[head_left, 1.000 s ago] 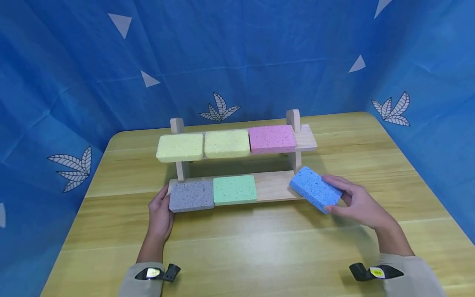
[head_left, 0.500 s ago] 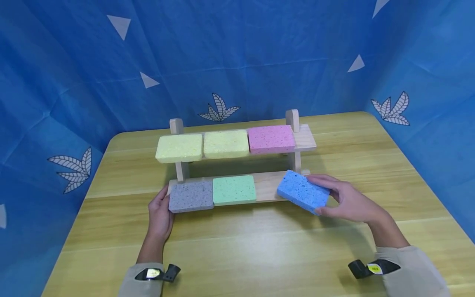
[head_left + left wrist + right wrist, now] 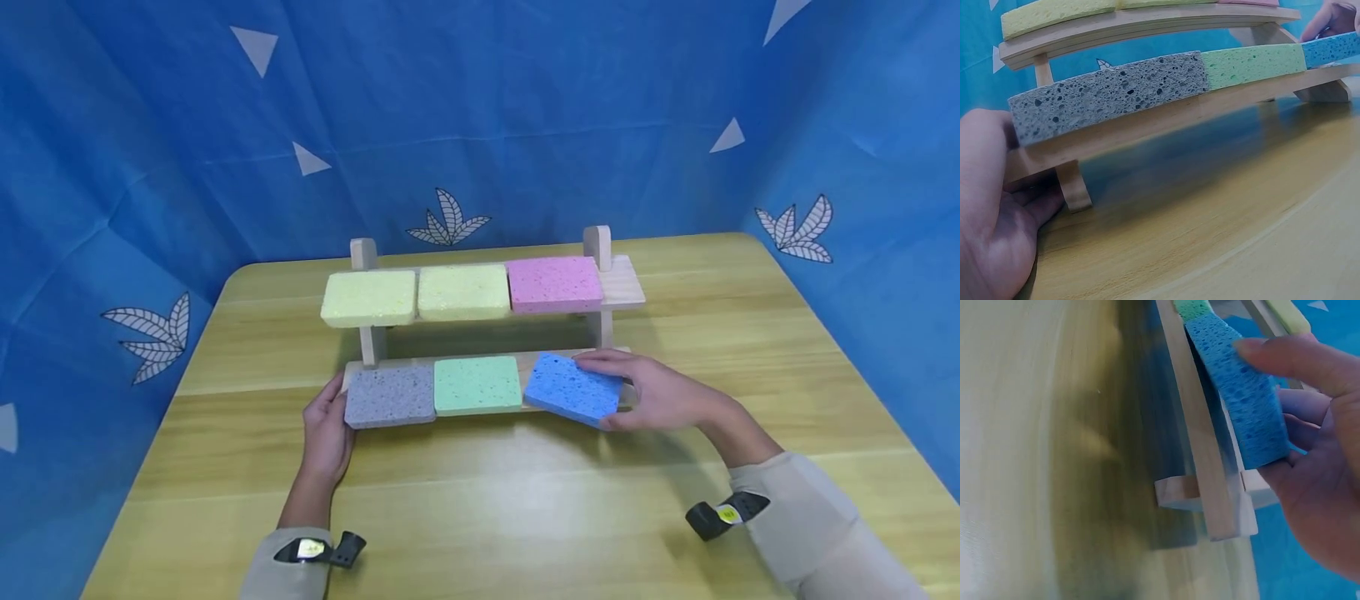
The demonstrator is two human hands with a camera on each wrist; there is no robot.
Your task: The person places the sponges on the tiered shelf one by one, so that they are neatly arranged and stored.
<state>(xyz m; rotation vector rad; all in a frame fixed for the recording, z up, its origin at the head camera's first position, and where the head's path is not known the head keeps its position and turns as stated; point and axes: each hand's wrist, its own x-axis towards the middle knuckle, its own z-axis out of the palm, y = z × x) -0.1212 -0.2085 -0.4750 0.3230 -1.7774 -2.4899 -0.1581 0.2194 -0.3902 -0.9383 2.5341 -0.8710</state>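
Note:
My right hand (image 3: pixel 656 396) pinches a blue sponge (image 3: pixel 572 388) by its right end, thumb at the front edge and fingers behind. The sponge sits askew over the lower board of a two-tier wooden rack (image 3: pixel 622 287), its left end close beside a green sponge (image 3: pixel 477 385). In the right wrist view, a gap shows between the blue sponge (image 3: pixel 1235 387) and the board. With my left hand (image 3: pixel 327 433) I grip the left end of the lower board, fingers underneath, next to a grey sponge (image 3: pixel 1110 94) lying on it.
On the upper board lie two yellow sponges (image 3: pixel 369 297) (image 3: pixel 463 292) and a pink sponge (image 3: pixel 555 284). The rack stands on a wood-grain table (image 3: pixel 480 508). Blue patterned cloth (image 3: pixel 510 108) hangs behind and at the sides.
My right hand has carried the blue sponge leftward over the lower board to the green sponge, turning it straighter. The left hand has stayed at the rack's end.

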